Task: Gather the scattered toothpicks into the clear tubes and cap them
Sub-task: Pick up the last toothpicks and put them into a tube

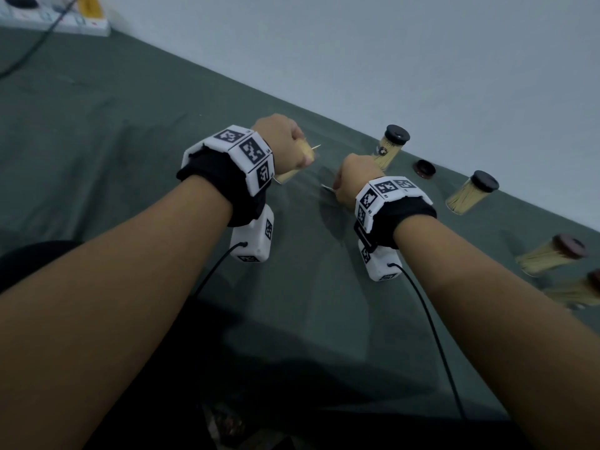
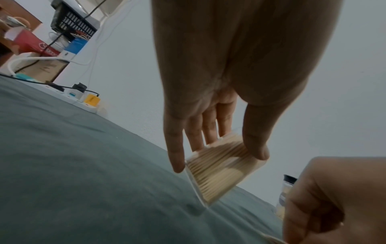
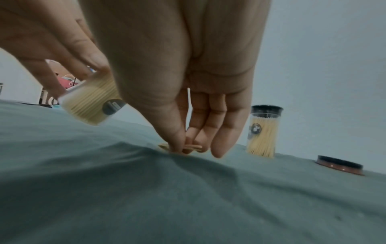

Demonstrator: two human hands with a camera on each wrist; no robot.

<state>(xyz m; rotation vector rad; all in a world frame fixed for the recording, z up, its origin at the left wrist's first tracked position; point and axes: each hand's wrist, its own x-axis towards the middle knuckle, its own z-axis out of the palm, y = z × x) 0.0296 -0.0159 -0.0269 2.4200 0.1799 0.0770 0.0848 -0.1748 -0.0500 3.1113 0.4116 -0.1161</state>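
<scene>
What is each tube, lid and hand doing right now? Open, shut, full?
Left hand: holds a tilted tube.
Held tube: uncapped, packed with toothpicks.
Right hand: pinches loose toothpicks on the cloth.
Standing tube: capped, upright, full.
Loose lid: lies on the cloth, off any tube.

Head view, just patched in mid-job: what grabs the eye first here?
The left hand holds an uncapped clear tube packed with toothpicks, tilted above the green cloth. Beside it the right hand pinches a few loose toothpicks off the cloth. Along the wall edge stand capped tubes, with one loose cap lying among them.
</scene>
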